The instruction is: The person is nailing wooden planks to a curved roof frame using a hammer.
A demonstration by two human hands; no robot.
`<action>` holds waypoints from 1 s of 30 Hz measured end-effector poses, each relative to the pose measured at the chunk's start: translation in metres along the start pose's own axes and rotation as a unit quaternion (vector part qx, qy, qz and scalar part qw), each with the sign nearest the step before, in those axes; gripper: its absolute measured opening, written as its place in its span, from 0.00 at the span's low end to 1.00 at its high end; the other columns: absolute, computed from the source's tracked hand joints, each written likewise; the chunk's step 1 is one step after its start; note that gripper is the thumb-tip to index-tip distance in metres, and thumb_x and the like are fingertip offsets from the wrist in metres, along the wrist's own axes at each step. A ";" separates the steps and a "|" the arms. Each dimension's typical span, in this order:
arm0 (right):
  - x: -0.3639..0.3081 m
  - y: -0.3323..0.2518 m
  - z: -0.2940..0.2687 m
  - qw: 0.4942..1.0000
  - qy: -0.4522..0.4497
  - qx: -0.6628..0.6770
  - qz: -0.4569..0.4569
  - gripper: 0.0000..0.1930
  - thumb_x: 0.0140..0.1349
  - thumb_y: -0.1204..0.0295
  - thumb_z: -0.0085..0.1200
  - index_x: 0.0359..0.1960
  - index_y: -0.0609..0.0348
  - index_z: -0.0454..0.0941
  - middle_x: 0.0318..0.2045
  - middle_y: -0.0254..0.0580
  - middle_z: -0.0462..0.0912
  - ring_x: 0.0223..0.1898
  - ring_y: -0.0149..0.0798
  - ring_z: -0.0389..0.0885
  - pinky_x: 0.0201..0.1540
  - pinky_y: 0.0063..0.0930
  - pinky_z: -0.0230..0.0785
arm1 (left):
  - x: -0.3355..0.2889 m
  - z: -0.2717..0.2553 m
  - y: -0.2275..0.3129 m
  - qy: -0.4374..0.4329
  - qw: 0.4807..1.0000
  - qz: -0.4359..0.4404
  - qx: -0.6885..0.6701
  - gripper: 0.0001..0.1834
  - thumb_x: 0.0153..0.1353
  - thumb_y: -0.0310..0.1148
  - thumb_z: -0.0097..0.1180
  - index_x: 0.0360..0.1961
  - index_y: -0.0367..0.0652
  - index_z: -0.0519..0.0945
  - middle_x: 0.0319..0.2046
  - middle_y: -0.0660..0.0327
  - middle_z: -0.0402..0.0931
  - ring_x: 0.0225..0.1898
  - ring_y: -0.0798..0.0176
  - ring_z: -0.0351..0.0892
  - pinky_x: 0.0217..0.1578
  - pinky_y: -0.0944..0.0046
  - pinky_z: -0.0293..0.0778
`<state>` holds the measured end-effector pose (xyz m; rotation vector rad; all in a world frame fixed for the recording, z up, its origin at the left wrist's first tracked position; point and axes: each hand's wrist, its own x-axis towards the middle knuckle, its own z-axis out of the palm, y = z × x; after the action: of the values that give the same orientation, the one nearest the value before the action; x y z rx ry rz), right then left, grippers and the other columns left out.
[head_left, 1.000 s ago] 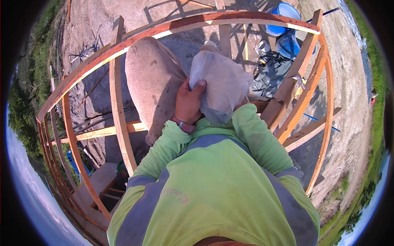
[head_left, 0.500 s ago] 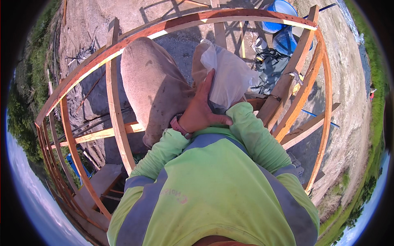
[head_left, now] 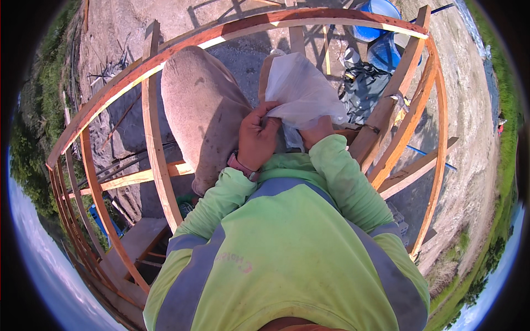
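A thin, cloudy-white plastic bag (head_left: 303,91) lies bunched over my right thigh. My left hand (head_left: 257,135), with a pinkish wristband, is closed with thumb and fingers pinching the bag's near left edge. At the bag's near right side is my right hand (head_left: 318,131); only the back of it near the wrist shows. The bag covers its fingers, so I cannot see whether they grip anything. My left knee (head_left: 193,83), in dusty light-brown trousers, is bent beside the bag.
Wooden beams frame me: a long reddish one (head_left: 221,34) curves ahead, and an upright post (head_left: 153,132) stands on my left. Heavier timbers (head_left: 392,105) rise at right. Blue containers (head_left: 382,55) and dark plastic sheeting (head_left: 361,91) lie on the ground far right.
My left hand has gone from spread, thumb and fingers apart, to pinching the bag's edge. The bag has spread leftward and now drapes over my right hand.
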<state>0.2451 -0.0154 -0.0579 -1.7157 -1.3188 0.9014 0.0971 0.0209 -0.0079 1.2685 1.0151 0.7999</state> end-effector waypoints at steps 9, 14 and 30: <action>0.007 -0.033 -0.028 0.942 -0.071 -0.313 -0.102 0.14 0.42 0.71 0.55 0.33 0.63 0.77 0.34 0.53 0.78 0.39 0.53 0.76 0.42 0.40 0.69 | 0.007 -0.004 -0.004 0.053 0.984 -0.085 -0.149 0.13 0.60 0.24 0.43 0.46 0.35 0.72 0.39 0.60 0.76 0.40 0.70 0.73 0.43 0.72 0.68; 0.003 -0.018 -0.020 0.954 -0.012 -0.280 -0.110 0.13 0.42 0.75 0.53 0.33 0.62 0.77 0.35 0.53 0.78 0.40 0.52 0.76 0.43 0.38 0.69 | 0.009 -0.002 0.004 0.077 0.975 -0.113 -0.175 0.13 0.58 0.24 0.43 0.45 0.35 0.72 0.38 0.60 0.75 0.39 0.70 0.73 0.43 0.71 0.68; 0.018 -0.051 -0.009 0.860 0.056 0.476 0.177 0.18 0.55 0.78 0.47 0.50 0.58 0.67 0.42 0.41 0.76 0.42 0.40 0.76 0.42 0.30 0.70 | 0.004 0.002 -0.007 -0.075 0.991 -0.058 -0.099 0.32 0.52 0.22 0.57 0.58 0.37 0.59 0.47 0.60 0.69 0.51 0.66 0.67 0.53 0.65 0.63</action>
<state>0.2354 0.0091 -0.0102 -1.1650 -0.3130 1.3381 0.0999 0.0228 -0.0156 1.0730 0.8593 0.6867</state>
